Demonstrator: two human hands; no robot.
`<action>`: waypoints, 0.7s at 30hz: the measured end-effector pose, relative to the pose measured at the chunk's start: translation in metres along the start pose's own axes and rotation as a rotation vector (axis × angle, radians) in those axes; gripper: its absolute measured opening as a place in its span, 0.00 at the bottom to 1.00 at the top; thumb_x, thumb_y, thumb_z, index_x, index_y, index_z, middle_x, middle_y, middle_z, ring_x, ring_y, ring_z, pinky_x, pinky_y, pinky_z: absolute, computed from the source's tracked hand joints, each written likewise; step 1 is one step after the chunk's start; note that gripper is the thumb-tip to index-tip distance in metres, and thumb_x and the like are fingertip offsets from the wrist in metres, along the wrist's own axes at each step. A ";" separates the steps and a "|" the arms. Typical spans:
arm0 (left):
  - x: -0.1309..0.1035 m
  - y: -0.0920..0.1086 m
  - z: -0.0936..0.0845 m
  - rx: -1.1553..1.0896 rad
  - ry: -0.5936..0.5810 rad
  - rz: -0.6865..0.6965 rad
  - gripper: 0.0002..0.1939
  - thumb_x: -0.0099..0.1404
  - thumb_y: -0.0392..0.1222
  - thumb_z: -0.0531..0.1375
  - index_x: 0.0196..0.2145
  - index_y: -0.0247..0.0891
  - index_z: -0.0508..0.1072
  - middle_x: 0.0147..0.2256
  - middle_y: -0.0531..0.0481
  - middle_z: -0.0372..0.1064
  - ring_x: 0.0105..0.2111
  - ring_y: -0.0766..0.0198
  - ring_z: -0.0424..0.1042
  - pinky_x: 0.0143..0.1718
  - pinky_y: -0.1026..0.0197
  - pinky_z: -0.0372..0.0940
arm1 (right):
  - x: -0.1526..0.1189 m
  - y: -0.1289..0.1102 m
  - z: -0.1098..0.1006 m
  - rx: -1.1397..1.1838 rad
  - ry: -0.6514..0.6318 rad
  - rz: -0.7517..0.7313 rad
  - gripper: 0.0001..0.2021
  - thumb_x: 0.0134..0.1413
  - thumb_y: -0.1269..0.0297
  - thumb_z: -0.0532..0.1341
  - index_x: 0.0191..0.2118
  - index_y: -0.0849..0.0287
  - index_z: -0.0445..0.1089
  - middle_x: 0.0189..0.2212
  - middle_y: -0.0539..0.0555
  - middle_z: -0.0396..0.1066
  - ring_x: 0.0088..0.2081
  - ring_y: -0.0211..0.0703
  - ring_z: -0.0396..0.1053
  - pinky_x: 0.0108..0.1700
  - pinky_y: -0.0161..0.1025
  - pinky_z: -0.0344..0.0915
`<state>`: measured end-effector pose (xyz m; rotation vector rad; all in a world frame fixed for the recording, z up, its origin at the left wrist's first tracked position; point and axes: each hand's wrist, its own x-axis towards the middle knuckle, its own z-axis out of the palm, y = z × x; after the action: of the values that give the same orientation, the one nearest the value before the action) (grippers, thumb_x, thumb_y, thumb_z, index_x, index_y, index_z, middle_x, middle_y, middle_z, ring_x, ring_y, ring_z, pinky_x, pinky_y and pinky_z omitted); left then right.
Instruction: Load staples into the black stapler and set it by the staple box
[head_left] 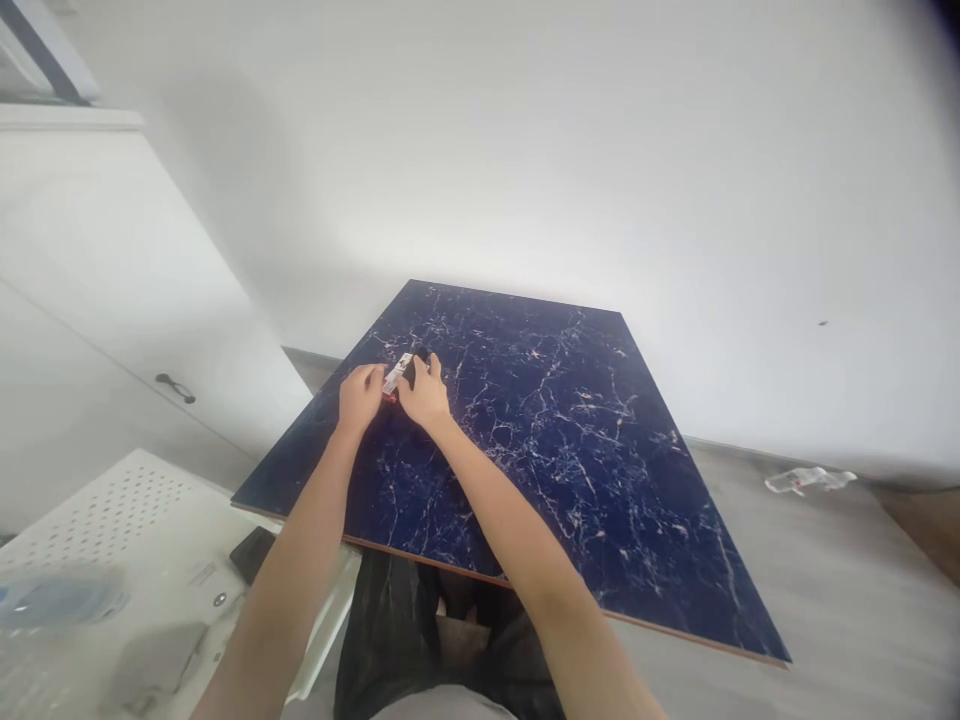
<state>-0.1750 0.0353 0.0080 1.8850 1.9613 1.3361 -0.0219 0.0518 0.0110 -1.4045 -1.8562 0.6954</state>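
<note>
Over the far left part of the blue marbled tabletop [525, 430], both of my hands are at a small object [398, 374] that is white with dark print, with a red bit at its near end. Its exact kind is too small to make out. My left hand [361, 396] has its fingers curled together, fingertips at the object's left side. My right hand [425, 392] grips it from the right, thumb low and fingers bent over a black part [409, 372]. The fingers partly hide this black part.
To the left stands a white cabinet [112, 290] with a dark handle [175, 388]. Below it, a white perforated surface [112, 500] bears a clear plastic bottle [60, 598] and a dark flat item [253, 553]. Clear plastic packaging [810, 480] lies on the floor by the wall.
</note>
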 end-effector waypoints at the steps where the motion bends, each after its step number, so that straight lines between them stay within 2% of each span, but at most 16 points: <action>1: -0.001 -0.004 -0.003 -0.011 -0.036 -0.015 0.20 0.75 0.47 0.49 0.46 0.40 0.80 0.49 0.44 0.79 0.53 0.53 0.75 0.59 0.53 0.65 | 0.002 -0.001 0.003 0.003 0.004 -0.001 0.28 0.66 0.57 0.55 0.68 0.58 0.57 0.73 0.68 0.44 0.64 0.67 0.66 0.65 0.63 0.63; 4: -0.006 -0.007 -0.002 -0.011 -0.182 0.028 0.19 0.73 0.49 0.52 0.48 0.42 0.80 0.53 0.46 0.77 0.57 0.51 0.72 0.63 0.48 0.62 | 0.012 0.009 0.002 0.037 0.072 0.019 0.25 0.66 0.64 0.52 0.67 0.58 0.59 0.71 0.65 0.52 0.69 0.57 0.60 0.68 0.58 0.61; 6: -0.007 -0.008 0.005 0.040 -0.245 0.086 0.18 0.70 0.49 0.56 0.50 0.44 0.80 0.58 0.46 0.74 0.60 0.49 0.69 0.65 0.45 0.59 | 0.021 0.022 -0.004 0.072 0.041 0.033 0.29 0.62 0.70 0.52 0.69 0.60 0.57 0.70 0.63 0.57 0.68 0.54 0.61 0.69 0.55 0.60; 9: -0.005 -0.013 0.012 0.074 -0.260 0.088 0.19 0.68 0.48 0.59 0.54 0.45 0.79 0.62 0.45 0.69 0.64 0.46 0.65 0.67 0.41 0.55 | 0.030 0.040 -0.010 0.161 -0.121 0.014 0.33 0.60 0.73 0.53 0.71 0.58 0.54 0.65 0.59 0.66 0.53 0.47 0.76 0.63 0.49 0.69; 12: 0.001 -0.024 0.012 0.009 -0.262 -0.003 0.20 0.68 0.45 0.58 0.54 0.45 0.79 0.63 0.45 0.68 0.66 0.47 0.63 0.69 0.41 0.53 | 0.032 0.049 -0.013 0.213 -0.175 0.018 0.33 0.63 0.71 0.52 0.73 0.57 0.51 0.65 0.61 0.65 0.39 0.40 0.80 0.51 0.43 0.77; 14: 0.005 -0.032 0.010 -0.032 -0.281 -0.028 0.19 0.69 0.43 0.55 0.52 0.45 0.80 0.60 0.46 0.72 0.66 0.49 0.63 0.69 0.43 0.54 | 0.031 0.051 -0.014 0.220 -0.171 0.024 0.30 0.64 0.70 0.53 0.71 0.58 0.55 0.64 0.64 0.66 0.37 0.40 0.80 0.48 0.42 0.77; 16: 0.007 -0.036 0.007 -0.039 -0.293 -0.021 0.19 0.70 0.41 0.53 0.49 0.45 0.82 0.58 0.47 0.74 0.65 0.51 0.64 0.70 0.44 0.53 | 0.030 0.052 -0.016 0.224 -0.174 0.010 0.25 0.64 0.69 0.55 0.66 0.59 0.64 0.59 0.63 0.71 0.38 0.41 0.80 0.49 0.42 0.76; 19: 0.006 -0.039 0.005 0.004 -0.277 -0.030 0.19 0.71 0.42 0.53 0.50 0.44 0.81 0.61 0.46 0.71 0.66 0.50 0.63 0.71 0.44 0.51 | 0.029 0.051 -0.017 0.239 -0.163 -0.009 0.18 0.64 0.71 0.57 0.57 0.57 0.72 0.48 0.56 0.78 0.39 0.41 0.80 0.51 0.40 0.75; 21: 0.003 -0.039 0.005 0.035 -0.274 -0.045 0.19 0.72 0.43 0.53 0.53 0.43 0.80 0.64 0.45 0.67 0.67 0.48 0.61 0.71 0.42 0.50 | 0.030 0.052 -0.017 0.246 -0.135 0.005 0.16 0.65 0.71 0.57 0.55 0.57 0.74 0.47 0.54 0.79 0.40 0.40 0.80 0.52 0.39 0.74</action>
<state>-0.2018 0.0468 -0.0189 1.9091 1.8866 0.9772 0.0172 0.0945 -0.0121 -1.2289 -1.7974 1.0061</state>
